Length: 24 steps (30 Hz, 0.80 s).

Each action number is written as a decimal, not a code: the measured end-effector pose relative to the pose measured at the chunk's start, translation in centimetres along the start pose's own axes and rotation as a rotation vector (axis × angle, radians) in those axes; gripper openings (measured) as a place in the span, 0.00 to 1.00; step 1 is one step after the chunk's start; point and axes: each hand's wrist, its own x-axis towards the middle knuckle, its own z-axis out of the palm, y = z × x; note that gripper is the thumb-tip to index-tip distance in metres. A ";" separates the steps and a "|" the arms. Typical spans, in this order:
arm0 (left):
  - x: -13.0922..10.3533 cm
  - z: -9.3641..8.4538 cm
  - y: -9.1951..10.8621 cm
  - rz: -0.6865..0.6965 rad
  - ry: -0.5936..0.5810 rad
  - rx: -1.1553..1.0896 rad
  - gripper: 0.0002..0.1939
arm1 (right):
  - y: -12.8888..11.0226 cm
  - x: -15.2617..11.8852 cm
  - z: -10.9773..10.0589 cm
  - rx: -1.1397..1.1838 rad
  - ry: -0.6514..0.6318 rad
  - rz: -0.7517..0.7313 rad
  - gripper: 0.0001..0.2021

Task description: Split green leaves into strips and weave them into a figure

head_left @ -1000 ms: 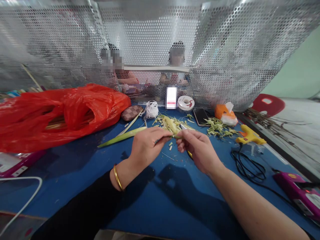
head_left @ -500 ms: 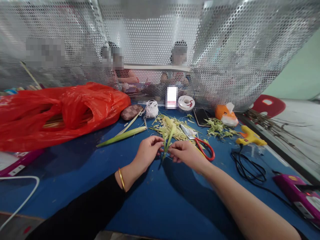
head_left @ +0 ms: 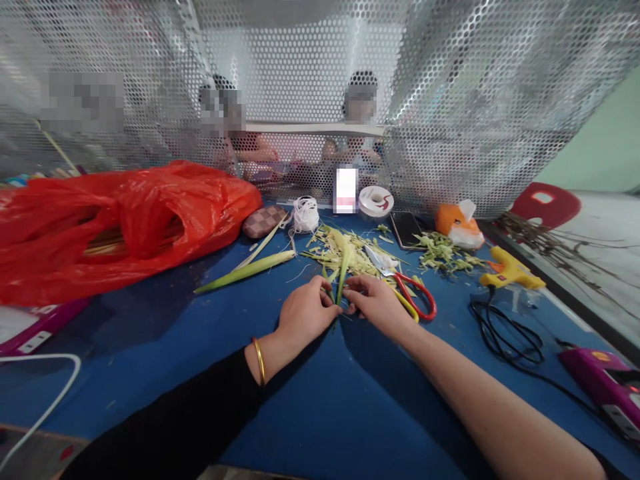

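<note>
Hands are close together over the blue tabletop, left hand curled nearly closed with thumb and fingers pinching the base of a slender green-to-pale-yellow leaf piece, while the right hand is half-curled right beside it, and honestly I can't tell if it's gripping too. Just past them there's a messy heap of shredded yellow-green leaf scraps, with silver-bladed scissors with red and yellow handles near the right hand. Further out: long pointed green leaf, white string ball, yellow plastic glue gun, crumpled red plastic bag.
</note>
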 end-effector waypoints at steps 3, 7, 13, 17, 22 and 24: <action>-0.1 0.1 0.4 -0.033 -0.021 0.070 0.18 | 0.0 -0.1 0.6 0.123 0.028 0.068 0.11; 0.0 0.0 0.4 -0.070 -0.034 0.045 0.18 | -0.4 -0.2 0.6 0.236 0.052 0.134 0.08; 0.1 -0.3 0.3 -0.030 -0.042 0.093 0.13 | -0.6 -0.3 0.7 0.376 -0.003 0.205 0.06; 0.2 0.2 0.1 -0.099 -0.020 -0.094 0.19 | -0.8 -0.6 0.7 0.441 -0.026 0.220 0.07; 0.4 0.4 0.6 -0.286 -0.002 -0.584 0.18 | -1.1 -0.8 0.4 0.473 -0.007 0.151 0.13; 0.4 0.2 0.9 -0.344 -0.005 -0.746 0.17 | -1.2 -0.8 0.2 0.457 0.046 0.081 0.15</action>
